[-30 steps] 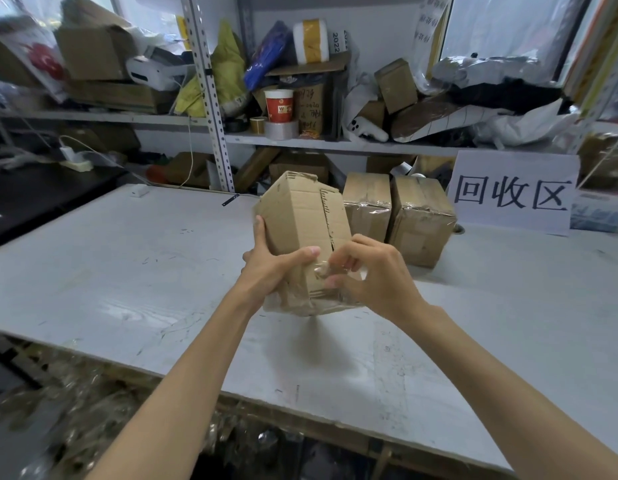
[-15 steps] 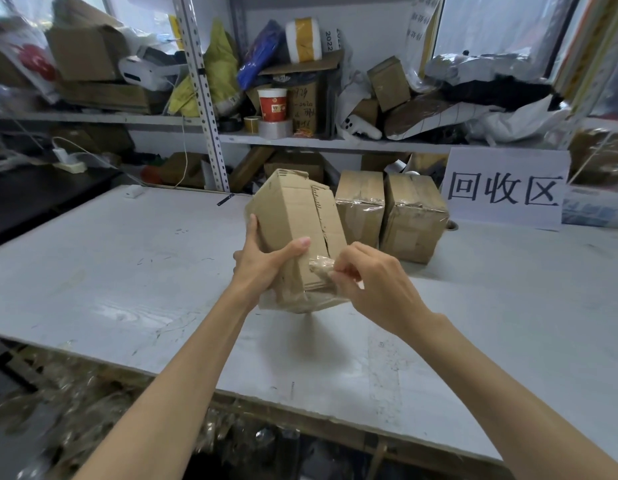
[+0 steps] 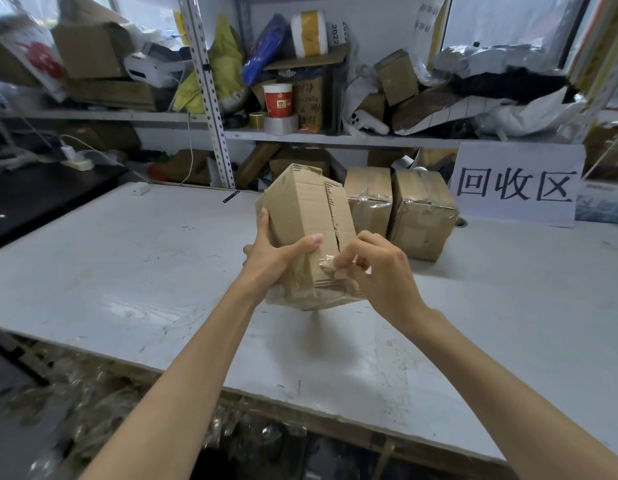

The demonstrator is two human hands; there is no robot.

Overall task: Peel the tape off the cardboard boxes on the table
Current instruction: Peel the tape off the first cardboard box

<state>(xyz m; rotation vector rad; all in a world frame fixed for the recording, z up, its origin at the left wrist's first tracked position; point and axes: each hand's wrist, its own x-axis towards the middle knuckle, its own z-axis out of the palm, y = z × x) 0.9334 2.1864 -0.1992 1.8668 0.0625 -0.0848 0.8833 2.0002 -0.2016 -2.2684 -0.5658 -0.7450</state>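
Observation:
A brown cardboard box [image 3: 302, 209] is held tilted above the white table [image 3: 127, 258]. My left hand [image 3: 276, 261] grips its left side, thumb across the front face. My right hand [image 3: 376, 268] pinches a crumpled end of clear tape [image 3: 326, 266] on the lower front of the box. More clear tape wraps the box's bottom end. Two other taped cardboard boxes [image 3: 368, 199] [image 3: 421, 213] stand side by side on the table behind it.
A white sign with black characters [image 3: 515, 183] leans at the back right of the table. Metal shelving [image 3: 210, 98] behind holds boxes, tape rolls, a red paper cup and bags. A pile of peeled tape [image 3: 92, 403] lies below the table's front edge.
The box has stayed in my left hand. My right hand's fingers have shifted slightly on the tape end at the lower front of the box.

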